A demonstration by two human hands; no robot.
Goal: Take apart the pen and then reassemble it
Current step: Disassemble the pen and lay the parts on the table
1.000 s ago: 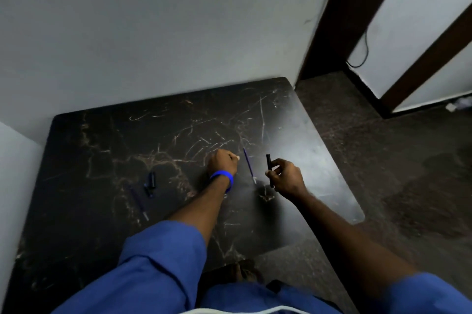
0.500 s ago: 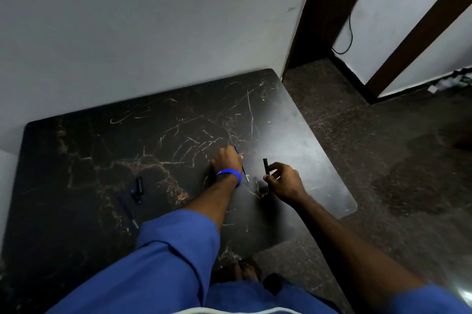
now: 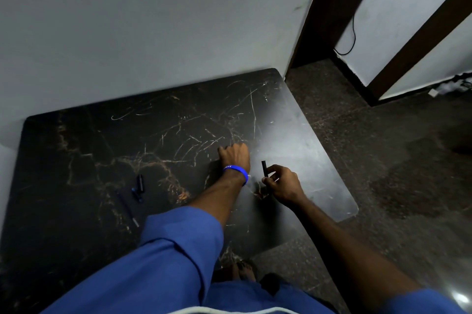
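My right hand [image 3: 282, 186] pinches a short black pen barrel [image 3: 264, 168] and holds it upright just above the dark marble table [image 3: 76, 150]. My left hand [image 3: 235, 156], with a blue wristband, rests knuckles-up on the table right beside it, fingers curled. The thin blue refill that lay there is hidden under this hand. Further left on the table lie a black pen cap [image 3: 140, 183], a small blue-tipped piece [image 3: 136, 195] and a thin dark rod with a pale tip [image 3: 127, 209].
A white wall runs along the table's far edge. The table's rounded right corner [image 3: 353, 209] ends over a dark stone floor [image 3: 383, 160]. A dark door frame [image 3: 324, 20] and a hanging cable [image 3: 352, 32] stand at the back right.
My left hand has slid right over the blue refill and curled shut, so the refill no longer shows. My right hand keeps the black barrel. The view has shifted slightly.
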